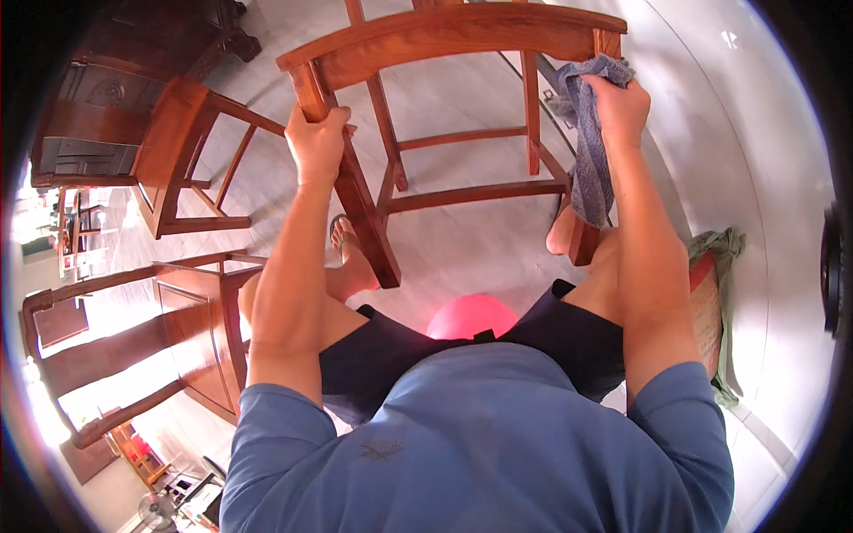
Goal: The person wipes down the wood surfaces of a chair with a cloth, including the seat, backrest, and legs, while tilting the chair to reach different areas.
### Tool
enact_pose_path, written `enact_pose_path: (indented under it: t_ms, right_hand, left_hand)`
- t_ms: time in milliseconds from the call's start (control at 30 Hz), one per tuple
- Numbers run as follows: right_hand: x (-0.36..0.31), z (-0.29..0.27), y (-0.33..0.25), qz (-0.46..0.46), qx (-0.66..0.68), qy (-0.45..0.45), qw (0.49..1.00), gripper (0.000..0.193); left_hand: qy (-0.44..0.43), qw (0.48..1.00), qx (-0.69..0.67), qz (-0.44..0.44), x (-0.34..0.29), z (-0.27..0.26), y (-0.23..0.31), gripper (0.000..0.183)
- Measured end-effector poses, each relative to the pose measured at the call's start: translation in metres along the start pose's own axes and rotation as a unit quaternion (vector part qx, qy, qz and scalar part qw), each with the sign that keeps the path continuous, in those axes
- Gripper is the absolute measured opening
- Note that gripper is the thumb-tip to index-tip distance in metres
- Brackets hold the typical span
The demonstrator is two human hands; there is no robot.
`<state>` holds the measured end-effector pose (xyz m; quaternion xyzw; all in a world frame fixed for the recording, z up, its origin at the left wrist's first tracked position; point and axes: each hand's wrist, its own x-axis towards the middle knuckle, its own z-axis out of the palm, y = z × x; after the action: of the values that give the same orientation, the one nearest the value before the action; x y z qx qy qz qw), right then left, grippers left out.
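Note:
A reddish-brown wooden chair [462, 37] stands in front of my legs, its broad curved rail at the top of the view and its thinner crossbars beyond. My left hand [318, 147] is closed around the chair's left post, just below that rail. In my right hand [619, 111] is a grey-blue cloth [591, 169], bunched at the upper end of the right post. The rest of the cloth hangs down along that post and hides much of it. My right fingertips are partly covered by the cloth's folds.
Two more wooden chairs, one farther off [164, 151] and one nearer [200, 324], are at my left. Dark carved furniture [107, 89] is at the far left. A pink rounded object [471, 317] sits between my legs. Right of me are a white wall [755, 115] and a green-draped bundle [727, 284].

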<state>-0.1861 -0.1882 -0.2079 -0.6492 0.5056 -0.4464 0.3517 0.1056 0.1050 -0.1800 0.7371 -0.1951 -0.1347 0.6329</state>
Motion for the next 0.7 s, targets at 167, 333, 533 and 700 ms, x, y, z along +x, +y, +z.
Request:
enact_pose_path:
  t_ms: [167, 333, 533, 700]
  right_hand:
    - [-0.031, -0.022, -0.007, -0.014, -0.06, 0.013, 0.998, 0.025]
    - [-0.056, -0.045, 0.006, -0.08, -0.004, 0.014, 0.997, 0.033]
    - [-0.087, -0.07, 0.02, 0.0, 0.169, -0.033, 0.985, 0.03]
    - [-0.079, -0.062, 0.032, -0.115, 0.052, -0.035, 0.991, 0.026]
  left_hand:
    - [-0.007, 1.0, 0.006, 0.009, -0.023, -0.005, 0.0, 0.024]
    - [0.023, 1.0, 0.009, -0.004, -0.062, -0.012, 0.004, 0.025]
    - [0.033, 0.999, -0.035, 0.024, -0.106, -0.025, -0.011, 0.025]
    - [0.071, 0.995, 0.034, 0.057, -0.136, -0.033, -0.031, 0.028]
